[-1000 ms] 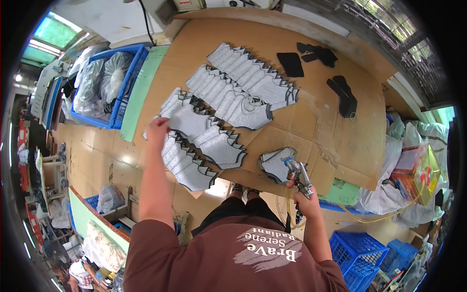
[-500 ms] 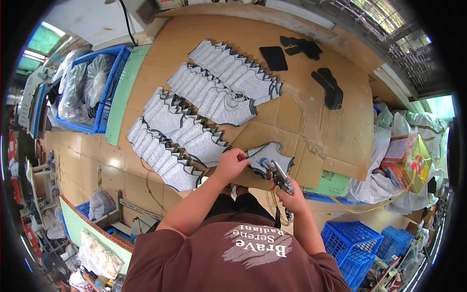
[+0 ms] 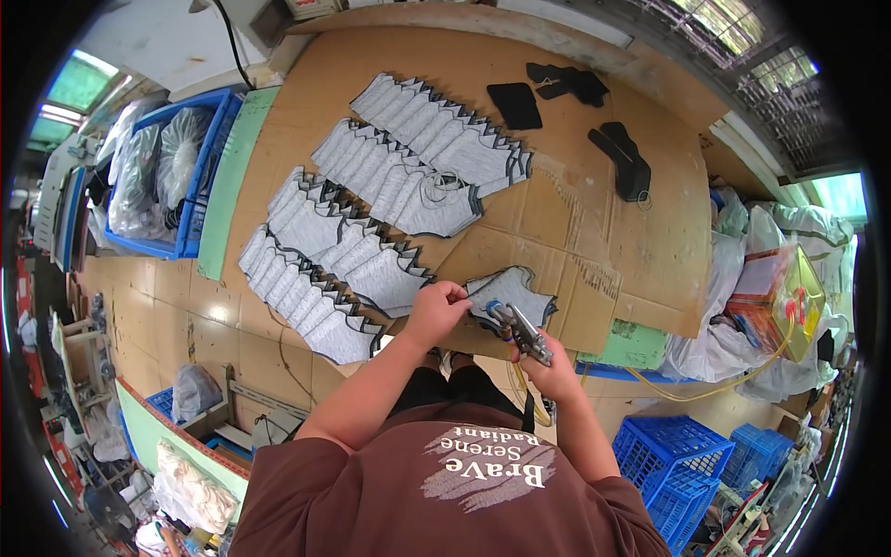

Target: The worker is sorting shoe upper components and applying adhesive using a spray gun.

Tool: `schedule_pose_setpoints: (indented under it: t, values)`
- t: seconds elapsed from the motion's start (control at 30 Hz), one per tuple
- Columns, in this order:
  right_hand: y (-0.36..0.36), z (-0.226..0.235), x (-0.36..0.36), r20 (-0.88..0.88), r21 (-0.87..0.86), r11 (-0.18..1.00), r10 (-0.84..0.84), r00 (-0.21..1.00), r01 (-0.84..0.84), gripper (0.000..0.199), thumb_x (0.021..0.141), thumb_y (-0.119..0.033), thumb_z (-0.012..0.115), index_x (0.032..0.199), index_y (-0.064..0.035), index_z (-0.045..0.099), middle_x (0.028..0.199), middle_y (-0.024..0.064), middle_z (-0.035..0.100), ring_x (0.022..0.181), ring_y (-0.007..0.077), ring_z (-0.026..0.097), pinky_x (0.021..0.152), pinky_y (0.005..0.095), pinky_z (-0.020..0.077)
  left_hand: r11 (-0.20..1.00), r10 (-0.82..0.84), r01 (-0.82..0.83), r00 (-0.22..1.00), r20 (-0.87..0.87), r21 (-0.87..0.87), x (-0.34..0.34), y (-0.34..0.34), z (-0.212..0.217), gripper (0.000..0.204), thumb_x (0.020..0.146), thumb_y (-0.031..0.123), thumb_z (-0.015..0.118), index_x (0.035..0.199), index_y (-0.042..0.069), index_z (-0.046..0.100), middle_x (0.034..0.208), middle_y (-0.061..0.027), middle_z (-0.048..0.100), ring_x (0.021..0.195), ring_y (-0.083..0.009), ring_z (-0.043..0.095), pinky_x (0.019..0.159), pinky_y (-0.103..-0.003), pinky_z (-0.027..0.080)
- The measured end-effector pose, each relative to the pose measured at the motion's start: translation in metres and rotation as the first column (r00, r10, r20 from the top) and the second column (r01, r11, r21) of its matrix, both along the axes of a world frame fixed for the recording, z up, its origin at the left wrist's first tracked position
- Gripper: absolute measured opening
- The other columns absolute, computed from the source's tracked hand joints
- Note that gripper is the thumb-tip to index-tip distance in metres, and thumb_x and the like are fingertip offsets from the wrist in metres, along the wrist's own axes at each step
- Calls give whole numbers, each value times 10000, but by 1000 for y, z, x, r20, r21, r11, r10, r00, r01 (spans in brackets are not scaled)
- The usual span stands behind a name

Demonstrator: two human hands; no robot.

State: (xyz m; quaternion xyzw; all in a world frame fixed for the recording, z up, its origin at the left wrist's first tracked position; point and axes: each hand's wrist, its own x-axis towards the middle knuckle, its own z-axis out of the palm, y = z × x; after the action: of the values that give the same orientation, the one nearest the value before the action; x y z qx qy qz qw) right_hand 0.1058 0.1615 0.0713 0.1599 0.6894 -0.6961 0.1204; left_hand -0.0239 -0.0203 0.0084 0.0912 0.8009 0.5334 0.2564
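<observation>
A single grey fabric piece [image 3: 527, 290] with dark edges lies on the cardboard-covered table just ahead of me. My left hand [image 3: 438, 311] is closed in a pinch at its left edge. A metal spray gun [image 3: 525, 336] with a blue part at its front is gripped in my right hand [image 3: 549, 368], its nozzle over the lower left of that piece. Left of my left hand, several overlapping rows of the same grey pieces [image 3: 376, 260] run diagonally. A loose coil of pale string [image 3: 444, 188] rests on one row.
Black fabric pieces [image 3: 514, 106] lie at the far right of the cardboard [image 3: 640, 269]. Blue crates stand at the left [image 3: 192, 218] and lower right [image 3: 670, 455]. A yellow hose [image 3: 696, 397] trails to a boxy container [image 3: 775, 302] among plastic bags at the right.
The spray gun in my right hand has tilted and shifted slightly over the grey piece. My left hand keeps its pinch at the edge. The whole view has shifted slightly.
</observation>
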Motion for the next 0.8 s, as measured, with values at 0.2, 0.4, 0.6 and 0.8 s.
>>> schedule_pose_setpoints:
  t: [0.2,0.4,0.6,0.8]
  values:
    - [3,28,-10,153,-5,995,-100,983,102,210,727,-25,486,928,-22,544,757,4,548,718,90,496,670,229,408,999,-5,5,1000,-6,-42,-1,0,7,198,685,122,686,806,-18,615,698,-114,631,620,-184,594,596,-283,470]
    - [17,16,-8,149,9,987,-162,975,163,205,727,-16,483,924,-29,540,766,1,552,686,76,481,619,215,399,999,-8,8,1000,-18,-36,-2,0,6,187,686,114,683,802,-15,613,700,-112,631,621,-184,594,592,-284,469]
    - [12,15,-8,82,-21,985,-167,983,169,314,713,-13,487,1024,-40,524,826,-7,562,632,48,457,546,191,384,996,82,-84,996,41,40,-3,-13,9,154,715,103,653,807,-10,603,693,-91,627,604,-159,591,593,-279,470]
    - [12,14,2,46,-83,977,-193,980,197,440,693,6,455,1128,-40,507,894,2,568,634,46,465,503,184,389,893,445,-437,893,69,-104,-68,-93,47,110,774,62,581,861,-4,590,721,-52,605,619,-114,584,555,-233,475]
